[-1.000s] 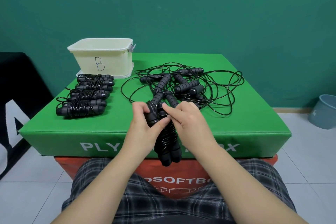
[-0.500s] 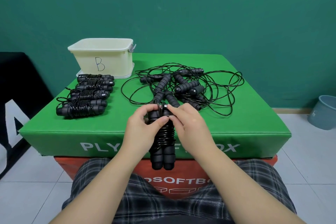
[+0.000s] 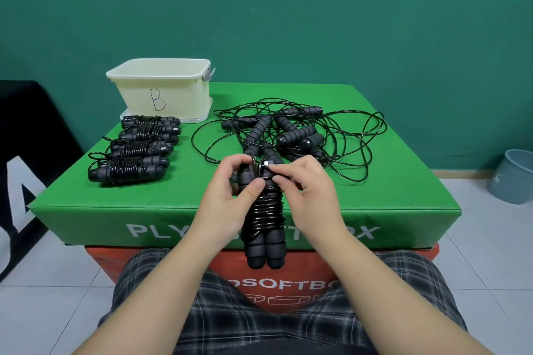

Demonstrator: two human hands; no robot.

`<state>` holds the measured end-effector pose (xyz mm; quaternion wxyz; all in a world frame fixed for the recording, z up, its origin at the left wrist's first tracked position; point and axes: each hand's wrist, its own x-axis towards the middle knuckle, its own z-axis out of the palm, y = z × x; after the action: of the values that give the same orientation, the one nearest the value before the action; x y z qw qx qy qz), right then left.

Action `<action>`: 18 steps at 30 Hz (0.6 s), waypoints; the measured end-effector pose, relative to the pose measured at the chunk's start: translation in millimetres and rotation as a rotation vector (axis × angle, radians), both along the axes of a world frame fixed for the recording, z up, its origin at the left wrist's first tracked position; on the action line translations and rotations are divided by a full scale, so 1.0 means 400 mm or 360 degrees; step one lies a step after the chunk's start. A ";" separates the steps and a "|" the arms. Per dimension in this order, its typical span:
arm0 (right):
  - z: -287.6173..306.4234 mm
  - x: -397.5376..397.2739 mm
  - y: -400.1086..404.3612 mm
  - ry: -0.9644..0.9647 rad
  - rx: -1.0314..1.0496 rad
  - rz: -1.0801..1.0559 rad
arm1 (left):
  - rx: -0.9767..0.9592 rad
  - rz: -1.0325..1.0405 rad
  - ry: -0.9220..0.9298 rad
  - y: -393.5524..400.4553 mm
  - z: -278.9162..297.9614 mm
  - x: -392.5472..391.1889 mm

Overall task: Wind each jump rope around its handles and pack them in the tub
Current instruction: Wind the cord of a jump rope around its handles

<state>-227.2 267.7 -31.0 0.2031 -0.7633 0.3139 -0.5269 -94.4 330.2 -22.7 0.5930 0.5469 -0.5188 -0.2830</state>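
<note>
Nearly wound: held jump rope (image 3: 265, 210) upright between both hands, long axis running away from the body, free handle ends pointing down toward the lap, cord coiled tight round the paired handles. Left hand (image 3: 227, 202) wrapped round the upper left handle, thumb pressed across the front. Right hand (image 3: 308, 196) with fingers (image 3: 284, 179) pinched on the cord end at the top of the bundle, seemingly tucking it under the last turns. Both hands equally close to the bundle; held just over the near edge of the green surface (image 3: 375, 199).

Tub (image 3: 161, 89) at the far left corner, marked B, well apart from the hands, forward and left; left hand the nearer one for that reach. Contents not visible from this angle. Four wound ropes (image 3: 138, 147) laid in a row just in front of the tub, directly on the straight path from hands to tub, so a carry likely needs to pass above them or end beside them. Loose tangle of unwound ropes (image 3: 294, 135) just beyond the hands, spreading to the right, one handle nearly touching the fingertips; risk of snagging a stray loop if the bundle moves forward low. Grey bin (image 3: 510, 176) on the floor at far right, out of the way.
</note>
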 end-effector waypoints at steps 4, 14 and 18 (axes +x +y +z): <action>0.010 0.002 0.004 0.0060 -0.0206 -0.0025 | 0.0024 0.0019 -0.0174 -0.003 0.008 0.004; 0.013 -0.003 0.005 0.0157 -0.0040 -0.0132 | 0.0193 0.0002 -0.0320 -0.005 -0.004 -0.012; 0.005 -0.004 0.006 0.0136 -0.0017 -0.0124 | 0.0343 0.0079 -0.0517 -0.006 0.020 -0.009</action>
<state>-228.8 270.2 -29.0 0.1649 -0.7734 0.3490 -0.5029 -97.9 327.9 -14.5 0.4464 0.6583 -0.5607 -0.2303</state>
